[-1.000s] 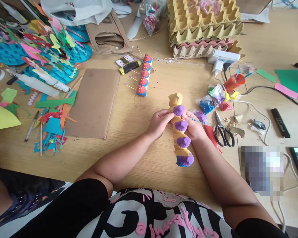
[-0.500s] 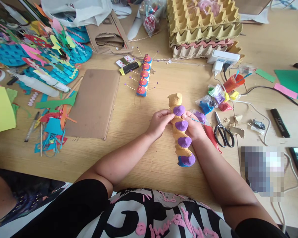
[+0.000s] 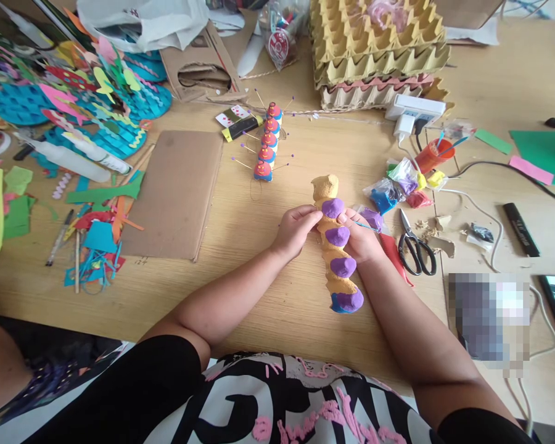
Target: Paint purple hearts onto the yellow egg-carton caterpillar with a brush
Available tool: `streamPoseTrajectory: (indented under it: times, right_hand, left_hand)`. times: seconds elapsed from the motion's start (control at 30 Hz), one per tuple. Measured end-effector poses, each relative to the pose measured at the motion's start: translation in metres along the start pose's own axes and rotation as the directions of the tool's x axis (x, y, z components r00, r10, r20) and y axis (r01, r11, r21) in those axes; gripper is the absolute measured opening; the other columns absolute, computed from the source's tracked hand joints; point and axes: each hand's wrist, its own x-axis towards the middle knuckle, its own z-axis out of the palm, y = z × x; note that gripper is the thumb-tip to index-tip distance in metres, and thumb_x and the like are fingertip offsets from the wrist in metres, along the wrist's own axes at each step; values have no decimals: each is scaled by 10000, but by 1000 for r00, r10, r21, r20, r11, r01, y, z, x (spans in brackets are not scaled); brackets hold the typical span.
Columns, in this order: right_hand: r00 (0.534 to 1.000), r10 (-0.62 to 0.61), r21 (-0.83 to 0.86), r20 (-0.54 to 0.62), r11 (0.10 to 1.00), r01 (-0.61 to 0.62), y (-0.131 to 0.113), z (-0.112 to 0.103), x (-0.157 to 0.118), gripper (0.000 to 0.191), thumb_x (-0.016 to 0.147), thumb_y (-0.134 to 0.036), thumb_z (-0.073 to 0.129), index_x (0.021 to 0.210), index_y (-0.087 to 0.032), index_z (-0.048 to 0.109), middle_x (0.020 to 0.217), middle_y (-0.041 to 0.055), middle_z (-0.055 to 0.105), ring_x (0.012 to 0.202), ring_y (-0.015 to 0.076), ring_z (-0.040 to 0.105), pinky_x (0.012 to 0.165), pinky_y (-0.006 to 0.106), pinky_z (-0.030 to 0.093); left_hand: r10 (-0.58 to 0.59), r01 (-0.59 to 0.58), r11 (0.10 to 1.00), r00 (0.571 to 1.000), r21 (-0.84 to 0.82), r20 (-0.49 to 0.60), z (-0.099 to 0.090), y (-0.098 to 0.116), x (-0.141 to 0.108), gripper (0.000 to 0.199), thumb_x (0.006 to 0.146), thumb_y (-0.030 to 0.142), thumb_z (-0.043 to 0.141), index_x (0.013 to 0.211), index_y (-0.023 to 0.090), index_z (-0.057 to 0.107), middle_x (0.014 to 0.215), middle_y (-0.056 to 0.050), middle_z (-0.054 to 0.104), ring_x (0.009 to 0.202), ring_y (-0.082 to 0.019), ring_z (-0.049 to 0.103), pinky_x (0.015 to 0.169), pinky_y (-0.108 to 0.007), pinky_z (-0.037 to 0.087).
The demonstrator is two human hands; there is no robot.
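Observation:
An egg-carton strip (image 3: 330, 255) is held up over the table, its peaks capped with purple clay and a bit of blue at the near end. Its far peak is bare yellow carton. My left hand (image 3: 298, 230) pinches the strip's left side near the topmost purple cap. On the opposite side, my right hand (image 3: 359, 235) grips the strip with its thumb at the same cap, and a thin blue stick (image 3: 366, 226) shows by its fingers. Beyond them stands a finished-looking red and blue strip (image 3: 268, 143) with faces and purple-tipped sticks.
Scissors (image 3: 415, 245), clay bags (image 3: 391, 194) and an orange cup (image 3: 432, 156) lie to the right. Egg trays (image 3: 379, 55) are stacked behind, near a power strip (image 3: 416, 108). At left are a cardboard sheet (image 3: 173, 191), paper scraps (image 3: 99, 237) and glue bottles (image 3: 69, 160).
The purple-capped strip has shifted very slightly between my hands, which keep their grip. At the far left, the yellow paper has moved left, uncovering more green scraps.

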Motion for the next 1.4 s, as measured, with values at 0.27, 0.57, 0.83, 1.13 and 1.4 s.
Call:
streamPoseTrajectory:
  times: [0.27, 0.57, 0.83, 1.13, 1.4]
  right_hand:
    - [1000, -2, -25, -28, 1000, 2, 1, -2, -1, 587, 588, -624, 1147, 827, -239, 774, 759, -20, 735, 650, 137, 633, 601, 290, 559]
    - [1000, -12, -67, -26, 998, 10, -5, 3, -4, 437, 723, -585, 1064, 843, -290, 764, 713, -24, 696, 627, 180, 597, 626, 366, 555]
    - [1000, 11, -7, -13, 1000, -11, -1, -1, -1, 549, 598, -608, 1146, 832, -241, 810, 752, -24, 744, 641, 135, 636, 613, 294, 557]
    - [1000, 18, -14, 5, 1000, -18, -2, -1, -1, 569, 580, -609, 1152, 826, -242, 794, 743, -16, 747, 627, 145, 627, 607, 310, 557]
    - [1000, -7, -40, 21, 999, 8, -2, 4, -2, 553, 582, -607, 1150, 829, -256, 801, 744, -7, 769, 646, 164, 656, 642, 339, 598]
  left_hand:
    - [-7, 7, 1000, 999, -15, 34, 1, 2, -1, 373, 818, 505, 886, 700, 187, 734, 704, 2, 681, 683, -144, 626, 629, -271, 517]
    - [13, -16, 999, 997, 39, 79, -5, -7, 0, 399, 887, 571, 870, 791, 190, 799, 774, -18, 744, 718, -161, 667, 649, -278, 533]
    - [71, -76, 991, 996, 108, 48, -3, -2, -1, 446, 890, 581, 870, 719, 187, 748, 698, 2, 686, 662, -137, 608, 629, -269, 500]
    - [40, -40, 999, 998, 12, 54, -2, -2, -2, 502, 888, 629, 884, 689, 200, 715, 711, -6, 686, 688, -157, 646, 631, -286, 528]
    - [-29, 30, 999, 999, -43, 16, 3, 0, -2, 541, 839, 715, 910, 753, 203, 758, 769, -21, 742, 733, -164, 673, 632, -288, 519]
